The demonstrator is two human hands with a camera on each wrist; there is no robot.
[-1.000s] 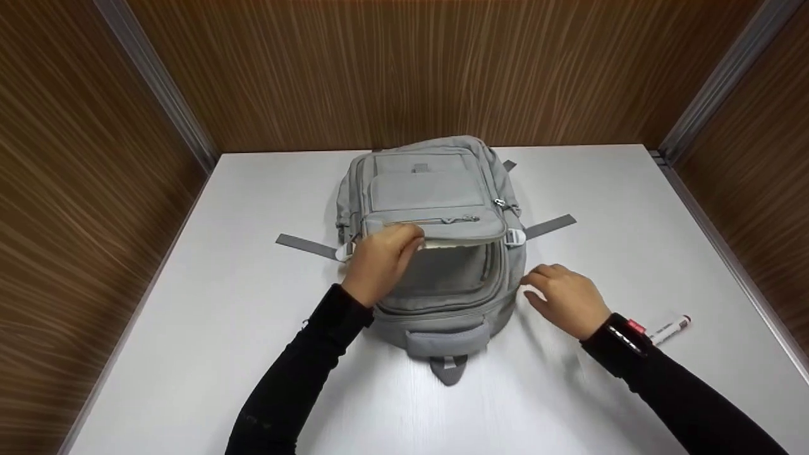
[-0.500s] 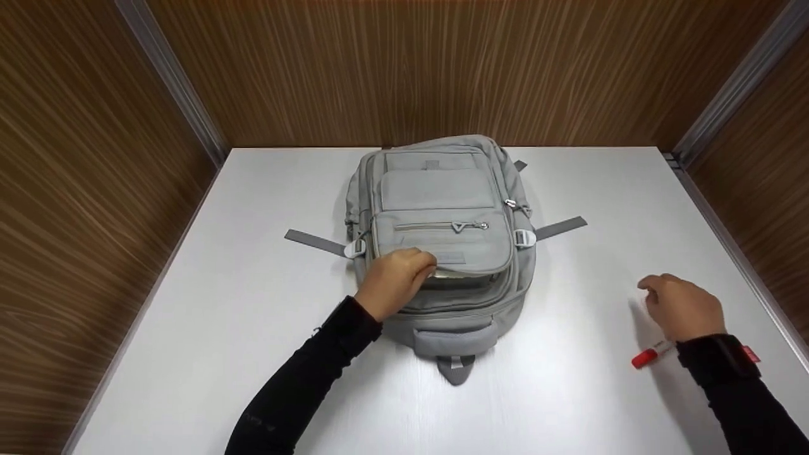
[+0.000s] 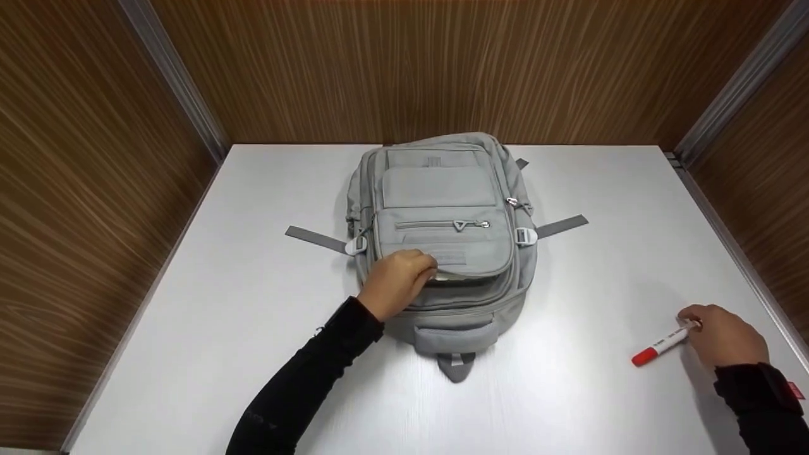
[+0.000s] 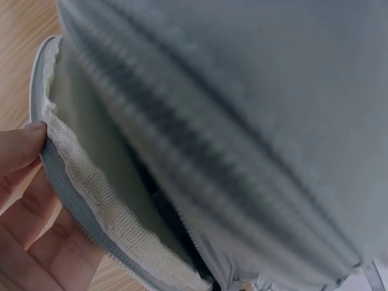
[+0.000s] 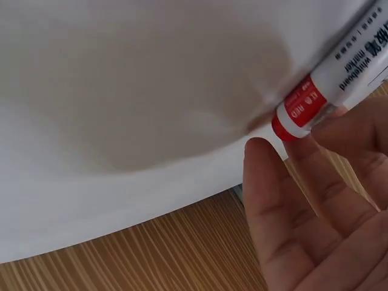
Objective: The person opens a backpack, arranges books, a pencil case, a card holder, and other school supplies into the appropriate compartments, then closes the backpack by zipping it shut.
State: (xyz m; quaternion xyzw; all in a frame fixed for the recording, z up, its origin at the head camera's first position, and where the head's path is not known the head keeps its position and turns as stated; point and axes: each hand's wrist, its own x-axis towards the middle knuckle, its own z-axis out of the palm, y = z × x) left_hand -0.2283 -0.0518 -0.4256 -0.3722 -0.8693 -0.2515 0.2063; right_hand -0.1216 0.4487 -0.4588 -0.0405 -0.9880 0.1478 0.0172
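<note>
A grey backpack (image 3: 442, 189) lies on the white table with its carry handle toward me. My left hand (image 3: 398, 284) pinches the edge of its unzipped front pocket flap (image 3: 474, 256). In the left wrist view, thumb and fingers hold that zippered edge (image 4: 79, 212), and a pale lining shows inside the gap. Out to the right, my right hand (image 3: 727, 335) has its thumb and fingers at the rear end of a white whiteboard marker (image 3: 670, 341) with a red cap. The right wrist view shows the thumb against the marker's red-banded end (image 5: 303, 109), the index fingertip beside it.
Two grey straps (image 3: 316, 239) stick out from the backpack's sides over the white table (image 3: 189, 328). Wood-grain panels (image 3: 442, 69) stand behind the table and along both sides. The table's right edge runs close past my right hand.
My right hand has moved from beside the backpack rightward to the marker's end. My left hand has lowered the pocket flap toward me, narrowing the opening.
</note>
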